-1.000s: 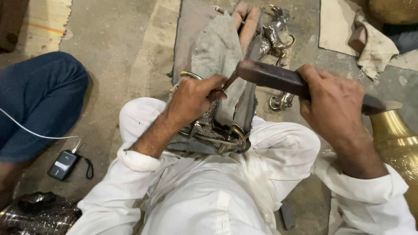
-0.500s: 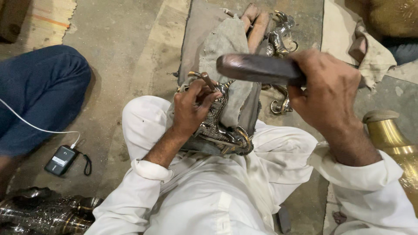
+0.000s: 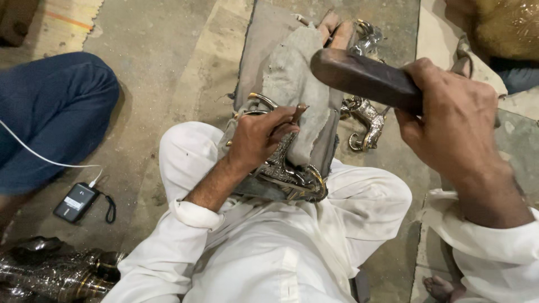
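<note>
Here the right hand (image 3: 455, 126), closed round a dark wooden mallet (image 3: 362, 77), hangs raised. The left hand (image 3: 259, 137) pinches a thin punch (image 3: 297, 111) against the ornate silver-and-brass metal piece (image 3: 283, 168) on the lap. Risk: an off-centre blow could strike the fingers.

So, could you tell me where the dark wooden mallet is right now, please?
In the head view the dark wooden mallet is raised at upper right, gripped by the right hand, above the grey cloth and the ornate metal piece.

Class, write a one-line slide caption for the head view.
Seated worker's left hand steadies an ornate metal piece; right hand raises a wooden mallet.
</note>
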